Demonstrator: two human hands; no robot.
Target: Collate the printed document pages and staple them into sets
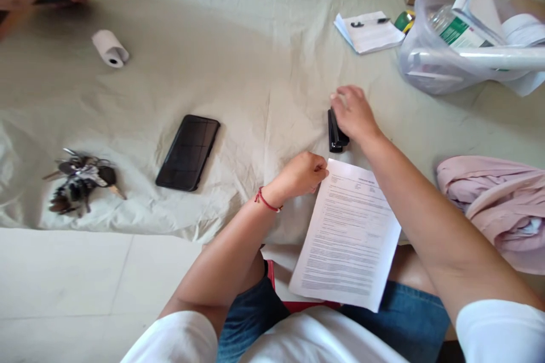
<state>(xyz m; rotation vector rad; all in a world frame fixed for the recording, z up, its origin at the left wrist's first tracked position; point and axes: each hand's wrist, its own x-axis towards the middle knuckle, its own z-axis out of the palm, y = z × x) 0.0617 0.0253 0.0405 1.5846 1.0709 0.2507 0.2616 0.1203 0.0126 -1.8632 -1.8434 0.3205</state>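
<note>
- Our right hand [354, 113] rests on the black stapler [335, 131], fingers curled over its far end, on the cloth-covered bench [264, 57].
- Our left hand [303, 173] pinches the far left corner of the printed sheet [351, 235], just near the stapler.
- A dark phone [188, 152] and keys [80, 180] lie to the left.

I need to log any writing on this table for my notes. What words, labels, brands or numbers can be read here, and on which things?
None can be read.
Printed sheet, held at its corner by the left hand: lines of print, too small and blurred.
Green label in the plastic bag: blurred.
Notepad: no legible writing.
Black stapler under the right hand: no visible brand.
</note>
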